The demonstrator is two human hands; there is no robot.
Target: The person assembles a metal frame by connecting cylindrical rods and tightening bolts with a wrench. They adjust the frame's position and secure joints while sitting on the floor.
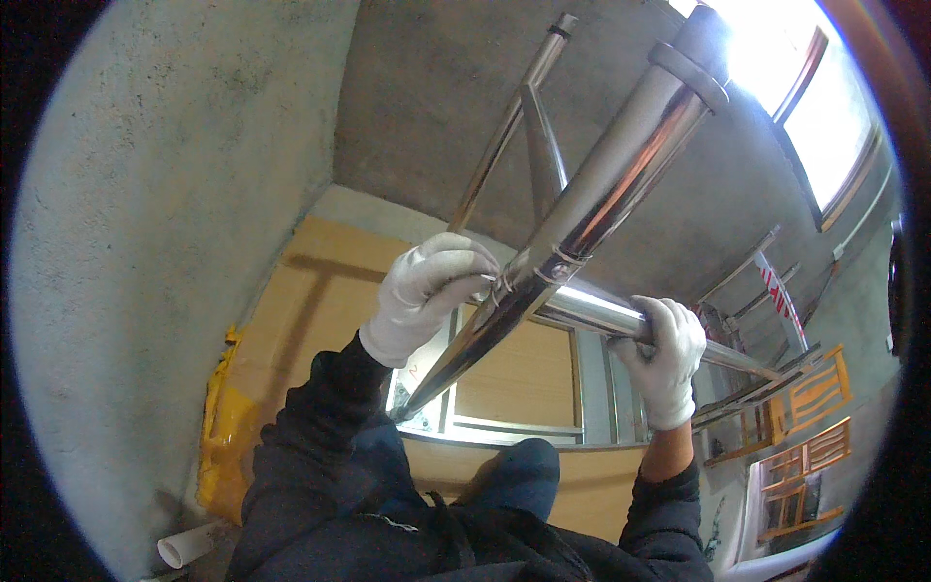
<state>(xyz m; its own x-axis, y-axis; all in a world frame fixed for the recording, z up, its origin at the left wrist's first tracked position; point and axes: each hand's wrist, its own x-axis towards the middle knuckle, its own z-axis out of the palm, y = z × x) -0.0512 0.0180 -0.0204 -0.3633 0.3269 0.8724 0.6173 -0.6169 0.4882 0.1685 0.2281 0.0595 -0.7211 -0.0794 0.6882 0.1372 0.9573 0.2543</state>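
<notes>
The left hand (427,291) sits at the joint of the metal frame (582,209), left of its thick tube. The right hand (664,354) wraps a crossbar (596,315) further right. Wooden boards (514,373) lie below, chairs (810,417) at far right.

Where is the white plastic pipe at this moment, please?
In the head view the white plastic pipe lies at the lower left, on the floor by the grey concrete wall, just below the yellow bag and left of the person's dark sleeve.

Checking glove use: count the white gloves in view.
2. One white glove is on the left hand, which rests at the welded joint of the shiny steel tube frame; the other is on the right hand, which grips the frame's horizontal tube.
</notes>
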